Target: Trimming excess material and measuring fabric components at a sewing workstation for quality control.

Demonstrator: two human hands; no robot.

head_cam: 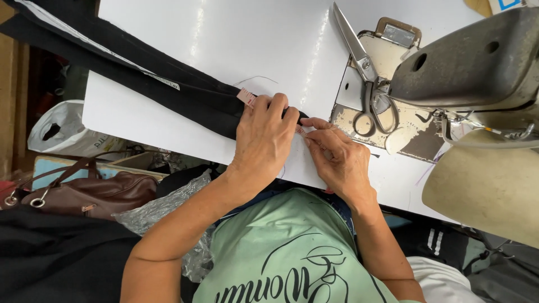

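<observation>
A glossy white flat worktop (224, 33) fills the upper middle of the frame, and on it everything else is laid. At the upper right, a grey metal sewing machine head (471, 62) is seen overhanging the worn metal bed plate (359, 84), so the stitching area is kept within reach of the hands. A long folded strip of black cloth (140, 73) is stretched diagonally from the upper left down to the centre, laid flat so that its end can be measured. The left hand (264, 140) is pressed palm-down on the end of the cloth, fingers spread and flat, apparently to keep it from shifting. The right hand (337, 157) is placed just beside it, its grip pinched on the end of a pink flexible measuring tape (247, 96), which is run under the left hand along the cloth. A pair of large steel scissors (365, 73) is left closed on the bed plate, blades pointing to the top of the frame. A brown leather handbag (84, 191) lies at the lower left, off the worktop.
</observation>
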